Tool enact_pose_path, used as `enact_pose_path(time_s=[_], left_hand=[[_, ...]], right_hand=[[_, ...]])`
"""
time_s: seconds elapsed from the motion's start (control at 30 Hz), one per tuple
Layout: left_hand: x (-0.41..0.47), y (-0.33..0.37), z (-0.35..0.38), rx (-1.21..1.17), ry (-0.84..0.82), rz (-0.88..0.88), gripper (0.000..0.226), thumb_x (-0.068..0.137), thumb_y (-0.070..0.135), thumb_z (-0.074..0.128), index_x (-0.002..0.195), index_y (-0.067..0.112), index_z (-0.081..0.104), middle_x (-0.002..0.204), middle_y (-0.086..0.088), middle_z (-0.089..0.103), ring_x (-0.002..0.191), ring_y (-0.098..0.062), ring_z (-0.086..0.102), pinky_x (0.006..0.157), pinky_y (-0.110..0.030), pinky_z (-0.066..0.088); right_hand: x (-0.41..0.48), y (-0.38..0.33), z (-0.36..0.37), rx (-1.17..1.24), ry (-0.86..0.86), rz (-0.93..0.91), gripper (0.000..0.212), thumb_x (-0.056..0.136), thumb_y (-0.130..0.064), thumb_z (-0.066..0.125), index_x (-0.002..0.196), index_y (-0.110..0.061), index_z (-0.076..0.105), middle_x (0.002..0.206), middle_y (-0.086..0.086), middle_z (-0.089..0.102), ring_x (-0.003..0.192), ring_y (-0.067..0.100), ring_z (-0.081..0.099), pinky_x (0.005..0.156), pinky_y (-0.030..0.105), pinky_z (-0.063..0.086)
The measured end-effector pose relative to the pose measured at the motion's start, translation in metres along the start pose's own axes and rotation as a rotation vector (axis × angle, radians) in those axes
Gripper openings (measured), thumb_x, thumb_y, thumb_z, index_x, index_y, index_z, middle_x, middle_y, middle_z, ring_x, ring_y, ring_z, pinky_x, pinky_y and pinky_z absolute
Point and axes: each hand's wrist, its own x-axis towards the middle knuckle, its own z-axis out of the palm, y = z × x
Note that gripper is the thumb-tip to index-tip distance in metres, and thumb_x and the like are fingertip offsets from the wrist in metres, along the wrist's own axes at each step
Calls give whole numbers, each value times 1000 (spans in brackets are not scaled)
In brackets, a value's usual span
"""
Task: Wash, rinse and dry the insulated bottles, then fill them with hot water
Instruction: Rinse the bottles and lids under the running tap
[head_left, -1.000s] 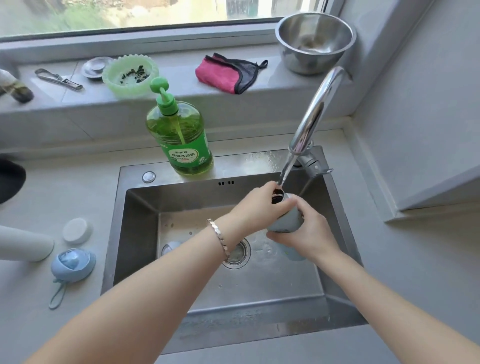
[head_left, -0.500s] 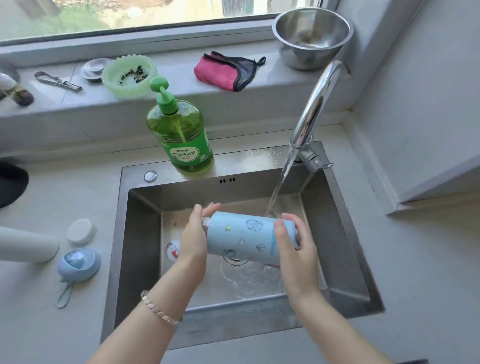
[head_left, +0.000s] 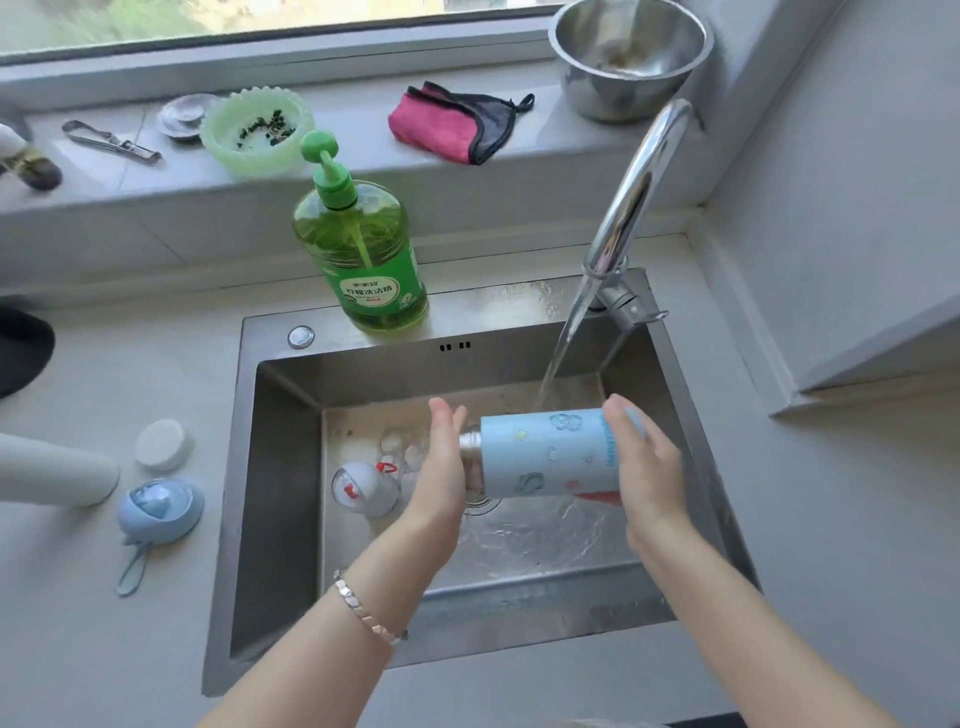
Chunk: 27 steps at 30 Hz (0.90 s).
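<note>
A light blue insulated bottle (head_left: 545, 452) with cartoon prints lies level over the steel sink (head_left: 291, 467), its metal mouth pointing left. My left hand (head_left: 444, 457) presses its flat palm, fingers straight, over the mouth. My right hand (head_left: 644, 467) grips the bottle's base end with fingers curled round it. Water runs from the chrome tap (head_left: 639, 192) just behind the bottle. A white bottle (head_left: 52, 470) lies on the counter at the left, with a white cap (head_left: 162, 444) and a blue lid (head_left: 158, 509) beside it. Another lid (head_left: 366, 488), white with red marks, sits in the basin.
A green dish soap pump bottle (head_left: 363, 260) stands on the sink's back rim. On the window sill are a pink cloth (head_left: 452, 127), a steel bowl (head_left: 628, 57), a green dish (head_left: 257, 130), a small metal tool (head_left: 111, 143) and a metal strainer (head_left: 182, 117).
The bottle stood upright under the stream a second ago; it now lies level in front of it. My left palm covers the mouth and my right hand holds the base.
</note>
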Motion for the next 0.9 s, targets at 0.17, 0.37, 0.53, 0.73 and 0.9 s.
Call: enact_pose_path(time_s=[0.17,0.37,0.53,0.73,0.9], left_hand=[[11,-3,-29,170,-1,-58,69,90,68,9,131,29,50,134,7,51,134,-14,37,117,-38,16],[1,-13,-46,288,73,-29,52,102,38,18,137,9,44,143,-2,43,131,-15,42,115,-34,21],[0,-24,-48,385,128,-71,38,98,31,41,130,12,50,133,-5,53,115,-14,49,108,-34,33],[-12,-5,-11,165,-176,-103,43,85,26,64,123,15,50,120,-6,60,100,-18,62,89,-36,52],[-14,17,4,48,-93,34,40,74,10,75,111,12,59,111,-13,66,89,-26,68,71,-37,59]], right_hand=[[-5,9,11,-255,-102,-267,41,81,-36,68,120,-33,56,108,-7,57,97,7,57,82,27,51],[3,-3,-10,-973,-116,-806,53,73,-48,67,123,-36,57,111,-7,53,98,13,54,74,25,41],[14,-16,-46,-949,10,-617,49,78,-39,68,125,-37,54,112,-9,50,95,10,49,78,25,37],[16,-5,-42,-209,-98,-81,13,90,-32,57,101,-28,59,102,4,59,83,16,59,59,28,55],[15,8,-46,-344,-333,20,26,84,-44,62,104,-28,54,113,8,60,92,17,60,78,35,53]])
